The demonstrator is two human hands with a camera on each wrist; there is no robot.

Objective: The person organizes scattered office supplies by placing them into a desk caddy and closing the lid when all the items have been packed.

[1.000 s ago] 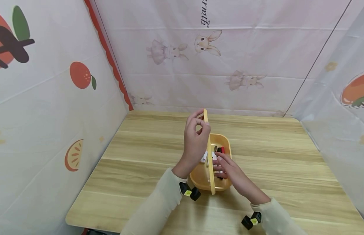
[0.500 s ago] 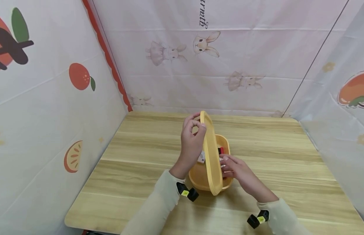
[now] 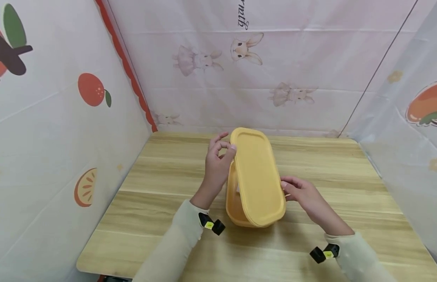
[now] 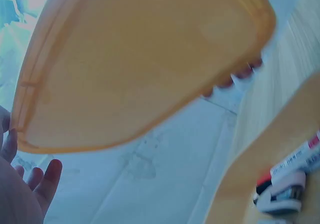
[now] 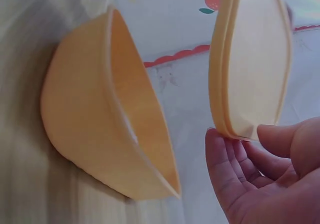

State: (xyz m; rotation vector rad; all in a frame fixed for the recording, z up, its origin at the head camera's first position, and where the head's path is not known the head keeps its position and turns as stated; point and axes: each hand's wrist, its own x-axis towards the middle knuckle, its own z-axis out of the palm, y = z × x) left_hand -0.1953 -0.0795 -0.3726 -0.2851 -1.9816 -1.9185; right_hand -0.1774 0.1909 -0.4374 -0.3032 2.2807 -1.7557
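Observation:
A yellow plastic lid (image 3: 259,176) is held tilted above a matching yellow box (image 3: 234,203), partly covering it in the head view. My left hand (image 3: 215,166) pinches the lid's far left edge between thumb and index finger, other fingers raised. My right hand (image 3: 306,196) grips the opposite edge; the right wrist view shows its thumb on one face and fingers (image 5: 217,154) underneath. A gap separates lid and box rim (image 5: 122,116) there. Inside the box, the left wrist view shows a white marker (image 4: 295,161) and a white-and-dark object (image 4: 285,196) of unclear kind.
The box stands on a light wood-grain table (image 3: 162,219). Printed cloth hangs behind (image 3: 211,105) and along the left (image 3: 49,156) and right sides. Both wrists wear small black cameras (image 3: 211,224).
The lid has swung from nearly upright to a shallower tilt over the box, hiding most contents. My right hand has come out of the box, moved right, and taken the lid's right edge.

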